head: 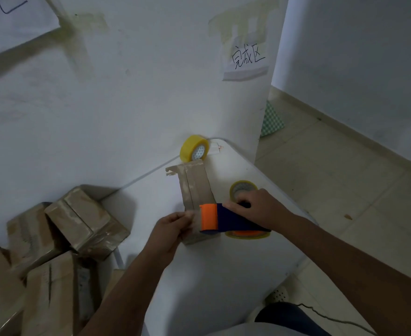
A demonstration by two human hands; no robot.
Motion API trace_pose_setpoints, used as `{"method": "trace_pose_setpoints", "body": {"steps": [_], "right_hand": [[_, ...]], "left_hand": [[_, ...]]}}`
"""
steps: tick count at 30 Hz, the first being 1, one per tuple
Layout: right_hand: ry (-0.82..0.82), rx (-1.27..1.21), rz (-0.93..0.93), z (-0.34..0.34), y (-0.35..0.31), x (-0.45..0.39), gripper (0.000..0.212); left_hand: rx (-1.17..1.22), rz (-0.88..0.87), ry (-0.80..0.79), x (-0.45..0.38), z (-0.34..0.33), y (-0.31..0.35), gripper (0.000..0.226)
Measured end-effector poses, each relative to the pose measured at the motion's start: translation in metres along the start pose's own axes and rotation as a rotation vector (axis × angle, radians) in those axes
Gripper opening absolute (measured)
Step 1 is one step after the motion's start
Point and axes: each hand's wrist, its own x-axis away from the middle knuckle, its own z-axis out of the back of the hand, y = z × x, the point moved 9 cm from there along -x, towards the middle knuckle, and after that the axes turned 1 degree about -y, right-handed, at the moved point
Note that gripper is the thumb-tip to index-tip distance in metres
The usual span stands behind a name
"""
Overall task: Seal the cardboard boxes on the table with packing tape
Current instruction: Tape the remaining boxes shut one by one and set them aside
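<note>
The narrow cardboard box [197, 190] stands on the white table [223, 275], just in front of the yellow tape roll [194, 147] by the wall, and the tape could wrinkle or stick off the seam if the box slides. At its near end the left hand [173, 229] pinches the loose tape end, fingers curled together. The right hand [257, 207], just right of the box, is wrapped round the blue-and-orange tape dispenser [226, 218].

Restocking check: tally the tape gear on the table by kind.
Loose tape rolls: 2, one upright by the wall, one flat behind the right hand
Tape dispensers: 1, orange and dark blue, loaded with a roll
Total: 3
</note>
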Motion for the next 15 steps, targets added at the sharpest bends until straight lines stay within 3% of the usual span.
{"method": "trace_pose_setpoints", "body": {"steps": [4, 9, 15], "right_hand": [[-0.036, 0.116, -0.024, 0.010, 0.034, 0.003, 0.096], [-0.100, 0.194, -0.042, 0.010, 0.050, -0.004, 0.093], [-0.093, 0.274, 0.016, 0.016, 0.036, -0.016, 0.091]], "left_hand": [[0.109, 0.035, 0.249, -0.002, 0.077, -0.013, 0.009], [0.105, 0.073, 0.257, 0.002, 0.081, -0.042, 0.009], [0.114, -0.028, 0.386, -0.001, 0.087, -0.046, 0.013]]}}
